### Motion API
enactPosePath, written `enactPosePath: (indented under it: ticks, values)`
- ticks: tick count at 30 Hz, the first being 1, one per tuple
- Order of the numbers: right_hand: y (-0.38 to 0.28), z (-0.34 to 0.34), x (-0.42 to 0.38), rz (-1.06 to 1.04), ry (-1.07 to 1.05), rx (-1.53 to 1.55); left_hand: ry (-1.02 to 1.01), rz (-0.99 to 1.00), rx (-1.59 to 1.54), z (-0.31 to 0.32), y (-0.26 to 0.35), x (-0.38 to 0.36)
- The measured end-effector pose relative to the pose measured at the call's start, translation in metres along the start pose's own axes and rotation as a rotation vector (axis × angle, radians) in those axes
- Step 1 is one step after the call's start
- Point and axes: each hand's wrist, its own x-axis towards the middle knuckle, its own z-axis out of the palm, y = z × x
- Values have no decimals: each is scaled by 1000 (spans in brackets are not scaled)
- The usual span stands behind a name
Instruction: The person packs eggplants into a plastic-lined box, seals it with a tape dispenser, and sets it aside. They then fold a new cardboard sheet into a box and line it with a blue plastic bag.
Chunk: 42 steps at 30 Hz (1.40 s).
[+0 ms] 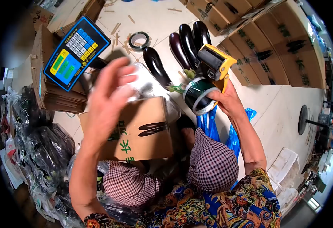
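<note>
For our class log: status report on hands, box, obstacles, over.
Left hand raised, open, blurred. Right hand gripping tape dispenser. Cardboard box below, between forearms. Eggplants beyond it, off the box.

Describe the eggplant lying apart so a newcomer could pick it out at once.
Start at the blue-edged scale display at upper left, then go right to the loose tape roll on the floor. The eggplant is the glossy dark one whose rounded end lies just beside that roll. It lies by itself, while the other three eggplants are bunched farther right.
</note>
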Motion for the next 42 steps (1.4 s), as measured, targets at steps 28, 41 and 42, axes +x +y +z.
enactPosePath:
  ticks: [28,41,42]
  values:
    - [-12,5,-48,-517,-67,-982,-228,259,338,72,26,5]
    - [8,1,-37,-657,2,-1263,-187,-294,-216,85,-10,28]
    - [12,1,-36,-669,2,-1279,-164,-296,-162,88,-12,26]
